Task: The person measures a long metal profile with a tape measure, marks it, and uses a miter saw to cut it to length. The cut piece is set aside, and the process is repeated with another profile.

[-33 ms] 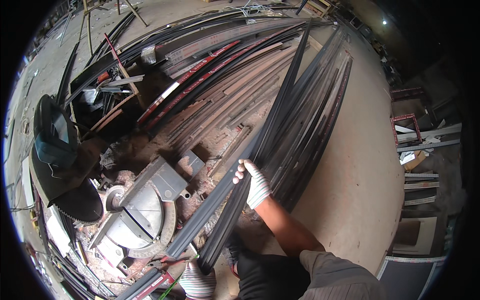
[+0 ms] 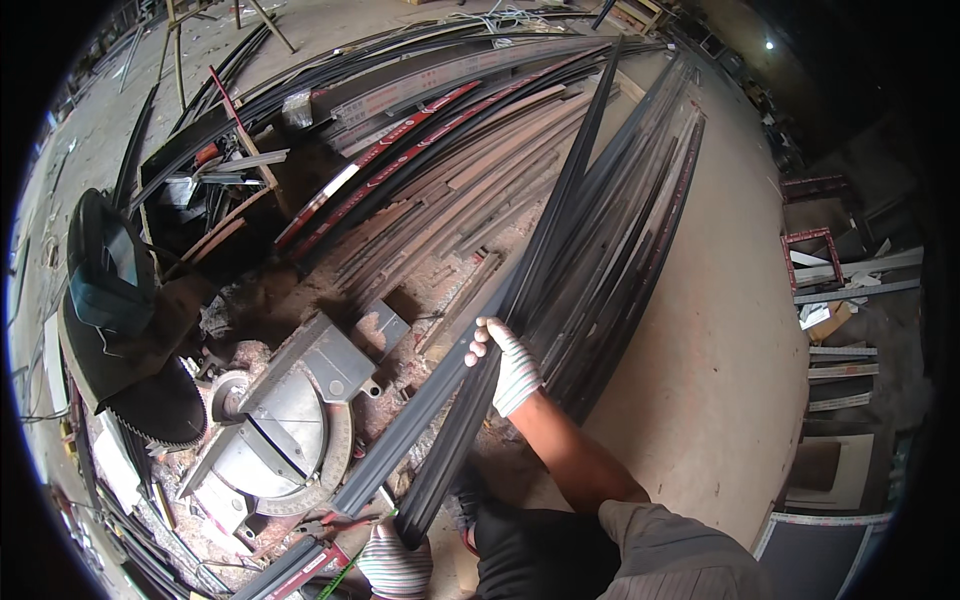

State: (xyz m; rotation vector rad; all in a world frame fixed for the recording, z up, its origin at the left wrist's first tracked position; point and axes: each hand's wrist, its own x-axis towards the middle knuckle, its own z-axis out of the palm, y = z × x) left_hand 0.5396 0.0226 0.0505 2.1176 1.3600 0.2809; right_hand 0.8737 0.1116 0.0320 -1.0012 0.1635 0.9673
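Observation:
A long dark metal profile [image 2: 440, 475] slants from low centre up toward the far pile. My right hand [image 2: 512, 372], in a striped fingertip-less glove, is wrapped round it partway along, bare fingertips showing at its left side. At the profile's near end my left hand [image 2: 395, 563], in a similar striped glove, is closed against it; some of its fingers are hidden. A second, greyer profile [image 2: 385, 465] lies just left, under the right hand's fingertips. Further left stands a mitre saw, its round metal table [image 2: 285, 430] dusty and its toothed blade [image 2: 165, 410] raised.
Many dark profiles [image 2: 640, 250] lie bundled beyond my right hand. Brownish strips [image 2: 470, 190] and red-labelled lengths [image 2: 370, 165] spread behind the saw. Red-handled pliers [image 2: 325, 522] and a thin green strip [image 2: 338, 580] are near my left hand. Frames and offcuts [image 2: 840, 370] line the right wall.

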